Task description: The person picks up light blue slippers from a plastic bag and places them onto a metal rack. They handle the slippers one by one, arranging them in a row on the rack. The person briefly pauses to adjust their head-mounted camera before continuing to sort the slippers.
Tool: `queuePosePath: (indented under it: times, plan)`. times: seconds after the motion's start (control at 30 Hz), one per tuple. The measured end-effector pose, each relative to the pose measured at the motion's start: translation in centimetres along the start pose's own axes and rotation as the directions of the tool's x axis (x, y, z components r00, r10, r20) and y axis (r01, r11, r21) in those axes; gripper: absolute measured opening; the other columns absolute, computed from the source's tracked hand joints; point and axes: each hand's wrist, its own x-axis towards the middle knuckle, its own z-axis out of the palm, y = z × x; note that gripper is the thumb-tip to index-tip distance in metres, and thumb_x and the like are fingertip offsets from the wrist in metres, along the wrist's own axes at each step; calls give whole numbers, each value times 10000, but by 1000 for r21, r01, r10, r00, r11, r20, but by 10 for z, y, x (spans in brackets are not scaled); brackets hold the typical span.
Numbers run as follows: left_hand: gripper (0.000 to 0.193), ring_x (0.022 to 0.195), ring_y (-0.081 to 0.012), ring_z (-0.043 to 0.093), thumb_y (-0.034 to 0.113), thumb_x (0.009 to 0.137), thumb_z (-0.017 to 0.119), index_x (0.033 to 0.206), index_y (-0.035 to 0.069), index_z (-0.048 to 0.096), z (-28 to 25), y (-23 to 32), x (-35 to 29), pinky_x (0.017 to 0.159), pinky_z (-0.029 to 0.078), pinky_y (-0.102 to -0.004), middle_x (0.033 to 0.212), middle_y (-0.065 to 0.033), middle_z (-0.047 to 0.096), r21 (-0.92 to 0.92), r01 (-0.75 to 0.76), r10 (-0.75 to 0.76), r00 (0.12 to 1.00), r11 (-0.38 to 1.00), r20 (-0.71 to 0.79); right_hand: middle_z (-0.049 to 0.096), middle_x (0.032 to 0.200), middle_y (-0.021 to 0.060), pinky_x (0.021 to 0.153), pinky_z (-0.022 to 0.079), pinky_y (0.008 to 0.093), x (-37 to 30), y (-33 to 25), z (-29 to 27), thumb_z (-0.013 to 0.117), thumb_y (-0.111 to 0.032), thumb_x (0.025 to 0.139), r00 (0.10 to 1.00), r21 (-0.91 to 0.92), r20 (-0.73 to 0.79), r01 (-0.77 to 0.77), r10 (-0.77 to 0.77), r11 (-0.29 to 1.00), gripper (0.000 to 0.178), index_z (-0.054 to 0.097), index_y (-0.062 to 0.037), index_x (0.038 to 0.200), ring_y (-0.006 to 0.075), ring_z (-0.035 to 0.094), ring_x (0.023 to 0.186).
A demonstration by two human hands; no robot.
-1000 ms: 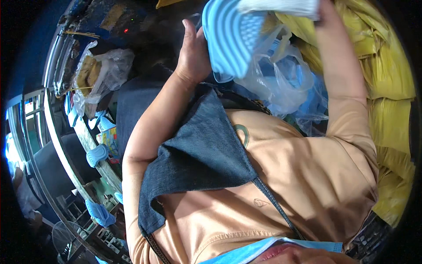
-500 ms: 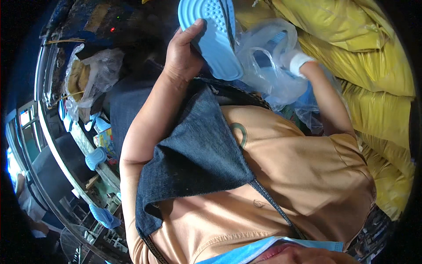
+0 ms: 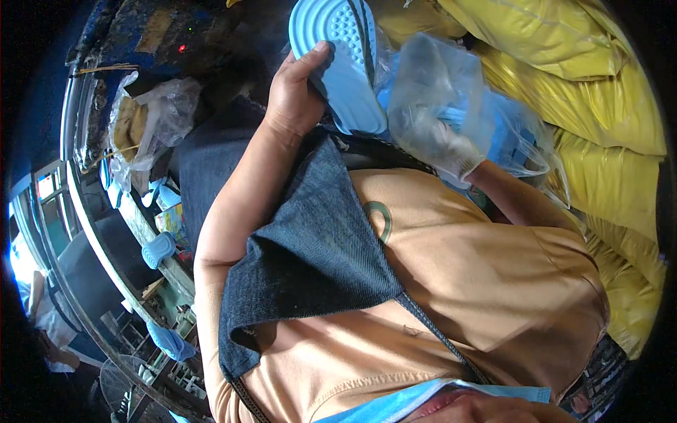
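Near the top of the head view, my left hand is closed around a pair of light-blue shoe soles, its thumb pressed on the near face. The soles lie against each other; the front one has ridges and a patch of round studs. To their right bulges a clear plastic bag with light-blue pieces showing through and beside it. My right hand, in a white glove, is at the bag. Plastic film covers its fingers, so their grip cannot be made out.
Yellow sacks are piled along the right. At the left, a crumpled clear bag hangs near a rail, with blue soles below. A fan stands at the lower left. A dark denim apron covers part of my front.
My gloved right hand has moved left and down at the clear bag. The bag's film has shifted and now stands up over the fingers. My left hand still holds the soles, slightly lower.
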Motion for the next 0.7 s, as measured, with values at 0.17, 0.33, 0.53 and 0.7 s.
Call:
queuePosePath:
  times: [0.17,0.33,0.53,0.7]
  plan:
    - [257,958,-217,638,132,933,616,1168,34,580,4,-2,1,900,509,-390,1053,-87,666,9,9,-9,1000,1000,17,653,1027,215,785,545,443,-29,-18,71,499,-170,942,959,680,78,-250,271,690,294,562,-20,1187,353,681,908]
    - [254,950,-215,637,133,934,617,1165,33,580,5,-2,-2,899,507,-383,1047,-83,664,30,-19,19,1000,999,4,686,951,224,760,534,478,-36,-10,69,492,-173,950,849,644,423,-528,317,554,265,558,-31,1164,379,692,871]
    - [248,960,-215,633,127,942,601,1170,33,574,7,-2,-1,906,502,-379,1052,-85,660,41,-7,6,1000,999,29,615,974,168,750,507,437,-36,-26,143,571,-147,876,868,535,287,-496,405,684,207,580,-90,1075,358,634,867]
    - [266,978,-214,625,128,947,592,1193,30,560,3,-2,-3,914,492,-380,1072,-88,652,53,-21,21,1000,998,11,588,891,152,724,484,471,-39,7,86,576,-156,826,838,615,94,-474,538,630,137,572,-102,952,363,608,844]
